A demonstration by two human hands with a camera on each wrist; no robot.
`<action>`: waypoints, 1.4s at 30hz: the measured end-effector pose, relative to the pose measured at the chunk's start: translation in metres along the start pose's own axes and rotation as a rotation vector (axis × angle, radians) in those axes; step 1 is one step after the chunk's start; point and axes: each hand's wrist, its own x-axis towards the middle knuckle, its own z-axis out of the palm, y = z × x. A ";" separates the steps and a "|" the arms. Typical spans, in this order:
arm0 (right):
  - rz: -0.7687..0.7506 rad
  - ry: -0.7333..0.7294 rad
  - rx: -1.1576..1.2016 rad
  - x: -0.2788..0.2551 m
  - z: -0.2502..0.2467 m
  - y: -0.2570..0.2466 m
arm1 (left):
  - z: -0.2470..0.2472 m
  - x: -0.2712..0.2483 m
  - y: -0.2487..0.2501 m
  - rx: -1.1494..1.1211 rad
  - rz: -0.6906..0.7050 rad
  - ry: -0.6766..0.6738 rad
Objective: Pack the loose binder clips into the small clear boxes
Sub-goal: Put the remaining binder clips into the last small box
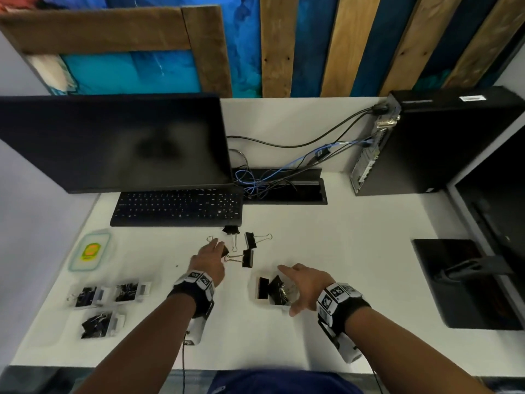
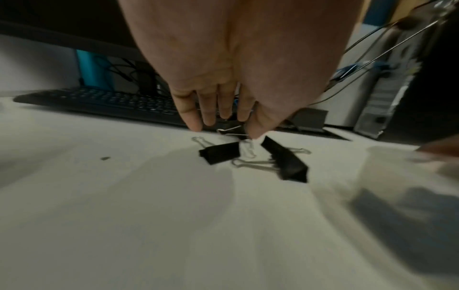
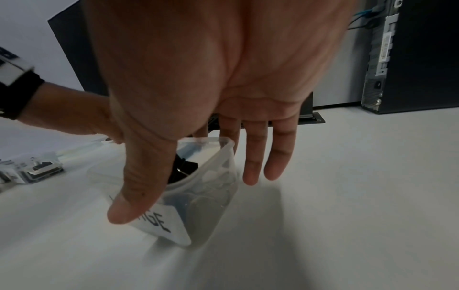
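While right hand (image 1: 308,285) hovering spread over box (image 3: 211,188), left hand (image 1: 208,258) reaching loose-fingered for clips (image 2: 221,153); risk knocking box over

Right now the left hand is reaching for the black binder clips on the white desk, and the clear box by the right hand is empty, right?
Not quite. The clear plastic box by the right hand is not empty: the right wrist view shows black binder clips inside it. The left hand does reach for the loose black binder clips on the white desk.
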 end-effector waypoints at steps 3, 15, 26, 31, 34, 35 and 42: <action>-0.002 -0.007 0.012 0.002 -0.001 0.002 | 0.007 0.001 -0.012 0.118 -0.002 -0.090; -0.017 -0.008 0.134 0.006 0.000 0.008 | 0.025 -0.018 -0.031 0.092 0.099 -0.149; -0.018 0.005 0.197 0.010 0.005 0.008 | -0.029 -0.055 0.057 -0.589 0.380 -0.065; -0.031 0.012 0.193 0.006 0.005 0.004 | -0.003 -0.050 0.075 -0.488 0.452 -0.129; -0.033 0.036 0.221 0.007 0.010 0.007 | 0.003 -0.043 0.070 -0.411 0.428 -0.114; -0.037 0.038 0.217 0.007 0.011 0.007 | 0.002 -0.042 0.067 -0.421 0.406 -0.091; -0.093 0.302 0.048 0.001 0.017 -0.004 | 0.005 -0.040 0.042 -0.323 0.393 -0.063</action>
